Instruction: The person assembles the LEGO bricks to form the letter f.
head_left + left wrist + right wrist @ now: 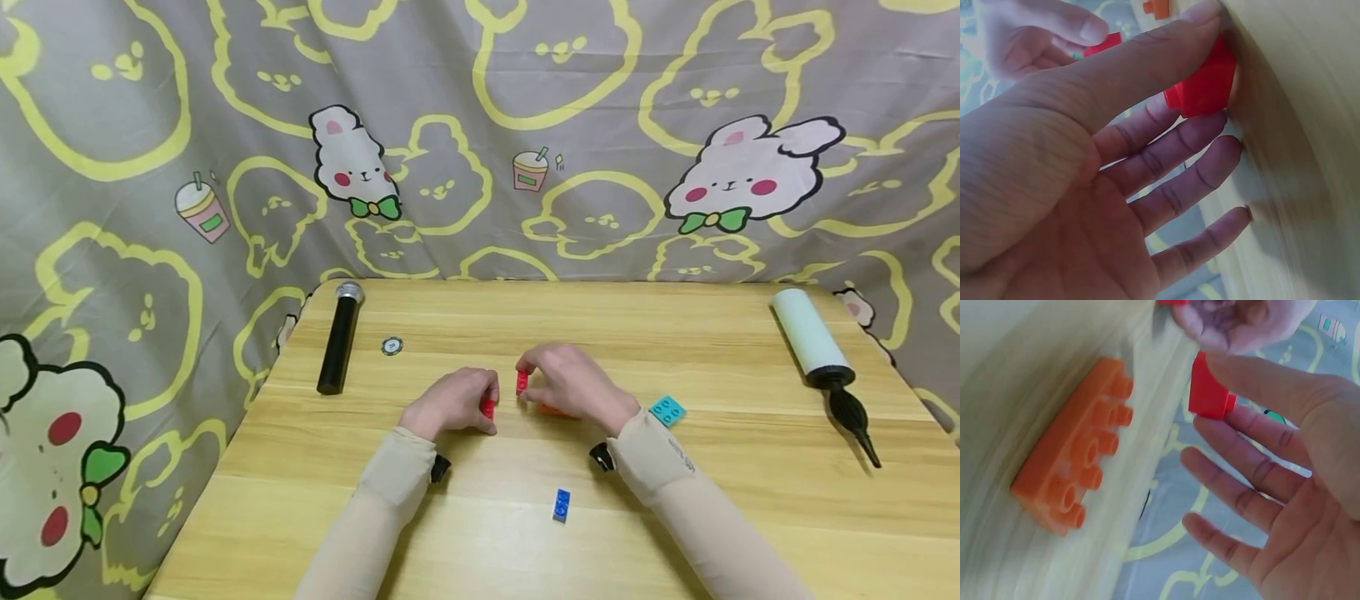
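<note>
In the head view my left hand [455,402] pinches a red brick [488,409] on the table; the left wrist view shows that red brick [1205,85] between thumb and fingers, close to the wood. My right hand [573,383] grips a second red brick [522,382] a little further back, held between thumb and fingertips in the right wrist view [1207,389]. The two red bricks are apart. An orange brick [1075,450] with several studs lies beneath my right hand, partly covered by it in the head view.
A blue brick [561,505] lies nearer me, a teal brick [667,411] by my right wrist. At the left are a black microphone [341,346] and a round chip [392,346]; a pump [813,337] lies far right. Patterned cloth [480,150] hangs behind the table.
</note>
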A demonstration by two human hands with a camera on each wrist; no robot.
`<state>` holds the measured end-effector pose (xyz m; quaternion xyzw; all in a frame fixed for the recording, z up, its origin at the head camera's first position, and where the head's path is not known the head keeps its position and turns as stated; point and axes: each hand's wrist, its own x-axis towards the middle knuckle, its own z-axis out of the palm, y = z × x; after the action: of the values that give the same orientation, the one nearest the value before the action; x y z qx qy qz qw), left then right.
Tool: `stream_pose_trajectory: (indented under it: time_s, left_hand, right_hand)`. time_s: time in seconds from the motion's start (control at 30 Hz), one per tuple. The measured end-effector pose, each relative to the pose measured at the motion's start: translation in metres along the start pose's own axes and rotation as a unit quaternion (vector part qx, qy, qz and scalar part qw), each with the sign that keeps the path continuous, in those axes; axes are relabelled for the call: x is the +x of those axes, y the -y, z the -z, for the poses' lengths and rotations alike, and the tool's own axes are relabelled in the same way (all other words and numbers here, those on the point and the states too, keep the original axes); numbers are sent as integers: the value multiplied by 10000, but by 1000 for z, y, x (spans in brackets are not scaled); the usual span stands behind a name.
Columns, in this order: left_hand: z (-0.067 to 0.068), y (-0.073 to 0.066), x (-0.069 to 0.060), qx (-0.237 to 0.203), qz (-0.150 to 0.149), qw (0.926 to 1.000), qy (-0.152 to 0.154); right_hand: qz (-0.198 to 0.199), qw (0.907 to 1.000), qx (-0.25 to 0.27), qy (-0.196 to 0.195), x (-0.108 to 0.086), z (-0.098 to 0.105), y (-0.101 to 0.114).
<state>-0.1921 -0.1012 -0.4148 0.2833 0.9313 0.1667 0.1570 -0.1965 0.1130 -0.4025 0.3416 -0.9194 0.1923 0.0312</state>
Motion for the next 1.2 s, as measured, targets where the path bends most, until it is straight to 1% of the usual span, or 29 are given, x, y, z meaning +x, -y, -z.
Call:
stream_pose_trajectory:
  time_s: [0.17,0.27,0.4,0.6,0.77,0.87,1.0,1.2]
  left_hand:
    - [-4,-7,8,-89,-132,9999,-15]
    - [-5,-11,11,-218,-274,9994,-23]
    - [-7,-11,11,-390,-386,9985,-9]
    - [-8,-7,8,-431,-239,9987,-148]
    - [-7,-7,8,-461,-239,9986,-110]
    - [-6,-7,9,-439,-198,9988,-68]
    - [-6,-8,10,-335,-192,9992,-66]
    - [-7,-7,9,-272,-130,9995,-50]
  right_hand:
    - [561,9983,159,-39,-5,-1,10]
    - [725,9972,199,36,-6,-3,14]
    - [691,9971,253,169,-8,-6,16]
    - [693,9973,173,180,-9,-10,18]
    - [762,9969,145,120,-6,-15,18]
    - [813,9966,85,84,-5,-17,18]
    - [766,9970,14,67,-4,-16,17]
    - [761,9969,80,193,-6,-17,16]
